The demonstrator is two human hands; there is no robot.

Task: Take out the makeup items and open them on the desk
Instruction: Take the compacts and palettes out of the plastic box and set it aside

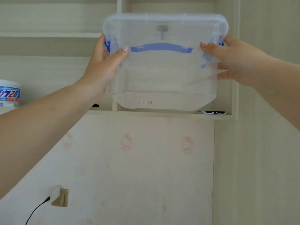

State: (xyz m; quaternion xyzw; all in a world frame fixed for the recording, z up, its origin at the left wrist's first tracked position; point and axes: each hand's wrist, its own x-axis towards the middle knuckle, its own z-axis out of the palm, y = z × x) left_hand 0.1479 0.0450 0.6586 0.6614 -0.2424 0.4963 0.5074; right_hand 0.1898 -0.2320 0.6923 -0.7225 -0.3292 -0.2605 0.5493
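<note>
Left hand fingers: the thumb presses flat on the near face of the box, its painted nail showing; the other fingers wrap round the left end behind the blue clip, so the hand grips that end.
Right hand fingers: the thumb lies on the near face by the right clip; the remaining fingers curl round the right end and show dimly through the plastic, holding the box.
Left hand: raised high, its bare forearm running in from the lower left.
Right hand: raised to the same height, forearm coming in from the right edge.
Storage box: clear plastic, lid on, held between both hands in the air just above the shelf and tilted so its underside with a small barcode label faces the camera; what it holds cannot be made out.
Blue handle: seen through the plastic, lying across the lid.
Blue clips: one at each end, beside the hands.
Shelf: pale wood ledge just under the box.
Phone: lies flat on the shelf at the right.
Tub: white with a blue label, at far left.
Wall: pale, with faint pink cartoon prints.
Socket: low on the wall, a black cable plugged beside it.
</note>
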